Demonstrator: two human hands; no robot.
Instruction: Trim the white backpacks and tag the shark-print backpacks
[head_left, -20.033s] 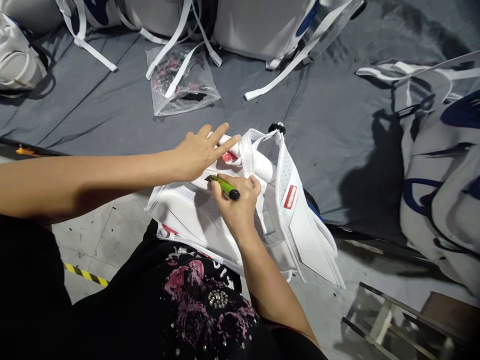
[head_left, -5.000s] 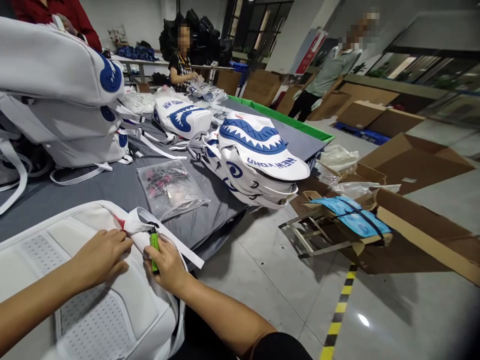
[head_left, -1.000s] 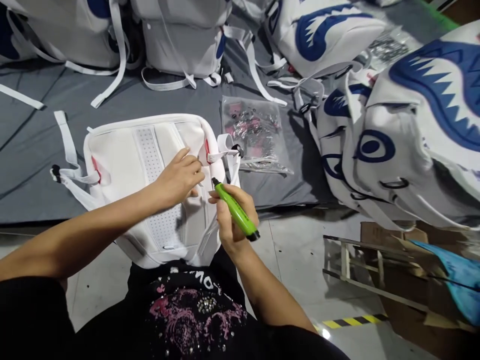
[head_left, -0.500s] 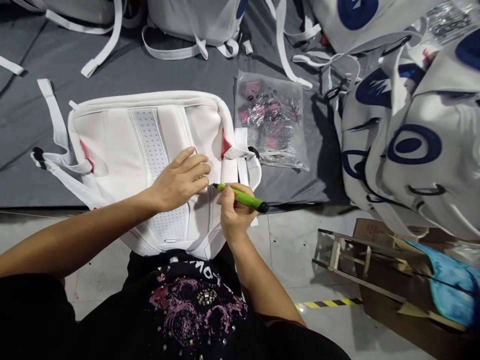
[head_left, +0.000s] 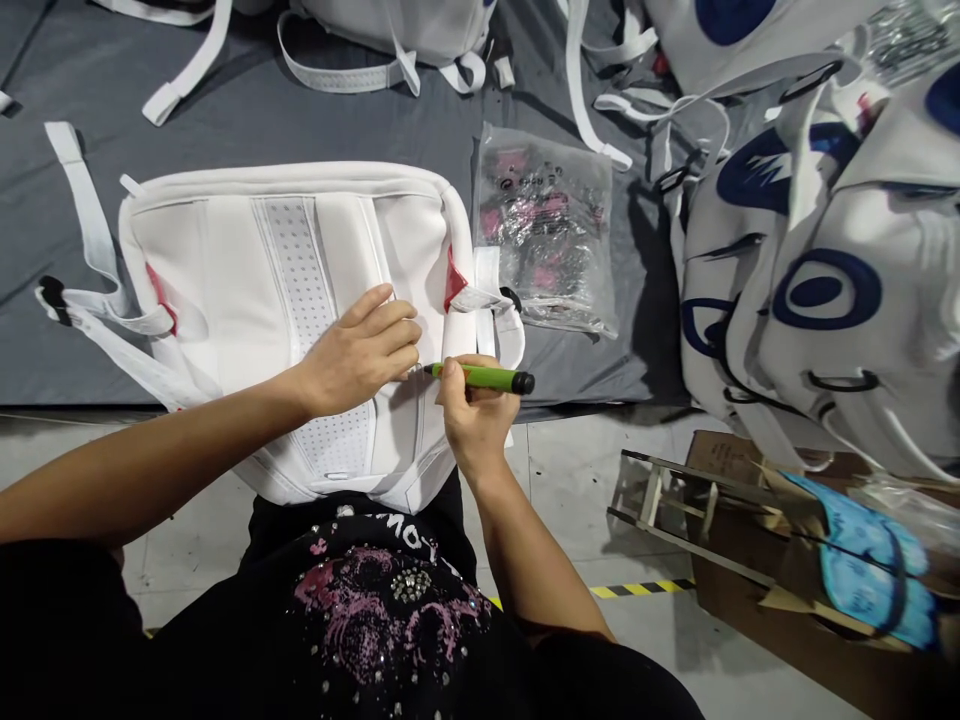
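Note:
A white backpack (head_left: pixel 232 300) lies back panel up, its lower end towards my body. Down its middle runs a dotted mesh strip (head_left: pixel 296 270), with red triangular tabs at both sides. My left hand (head_left: pixel 364 345) rests on the panel right of the strip, its fingers stretched over the fabric and slightly apart. My right hand (head_left: pixel 476 415) grips a green marker (head_left: pixel 487 377) with a black end. The marker's uncapped tip points left at the panel, close to my left fingertips. Whether the tip touches the fabric I cannot tell.
A clear plastic bag (head_left: pixel 547 230) with pinkish contents lies right of the backpack on the grey table cover (head_left: pixel 247 110). More white backpacks (head_left: pixel 825 300) with dark blue designs crowd the right side. Below them are a cardboard box (head_left: pixel 750 610) and a metal frame (head_left: pixel 675 500).
The marker has tipped from slanting down to nearly level, its black end higher. My left hand stays on the panel. The whole view has shifted slightly.

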